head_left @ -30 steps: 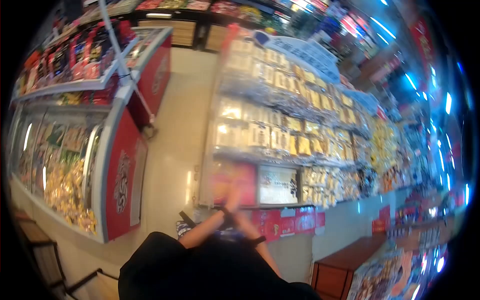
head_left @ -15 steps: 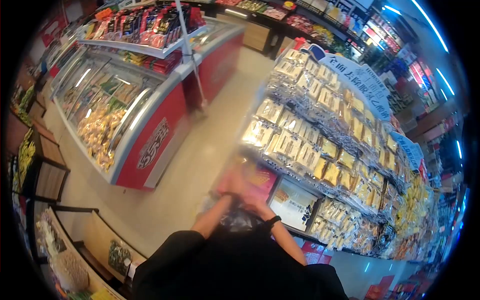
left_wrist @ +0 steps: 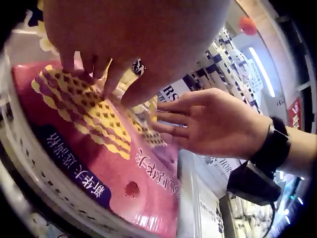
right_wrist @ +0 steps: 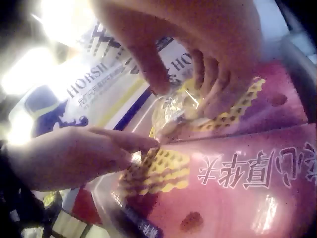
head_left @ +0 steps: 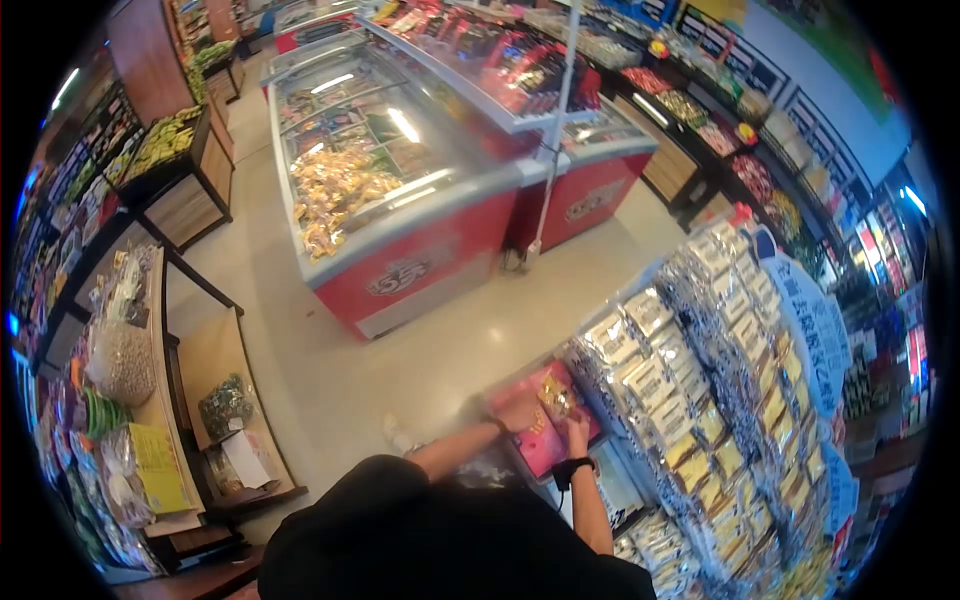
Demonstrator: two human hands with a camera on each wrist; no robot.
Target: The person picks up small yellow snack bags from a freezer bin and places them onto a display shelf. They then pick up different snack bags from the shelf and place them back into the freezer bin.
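A pink box panel with waffle pictures (head_left: 540,443) (left_wrist: 119,171) (right_wrist: 237,198) lies below both hands at the display's near end. My right hand (head_left: 577,432) (left_wrist: 213,124) (right_wrist: 198,39) pinches a clear, crinkled packet (right_wrist: 173,109) between thumb and fingers, just above the panel. My left hand (head_left: 514,414) (left_wrist: 133,39) (right_wrist: 74,156) reaches in from the other side, its fingers extended down at the printed waffles and the packet's edge. Whether those fingertips press on the packet or the panel cannot be told.
Rows of wrapped bread (head_left: 690,400) rise right of the hands. A red-sided freezer (head_left: 430,270) stands ahead across a strip of floor (head_left: 350,375). On the left is a wooden shelf (head_left: 215,380) with bagged goods. A pole (head_left: 560,130) stands by the freezer.
The head view has swung left, bringing more of the freezer and left shelf in. The hands, blurred and close together before, are now apart over the pink panel.
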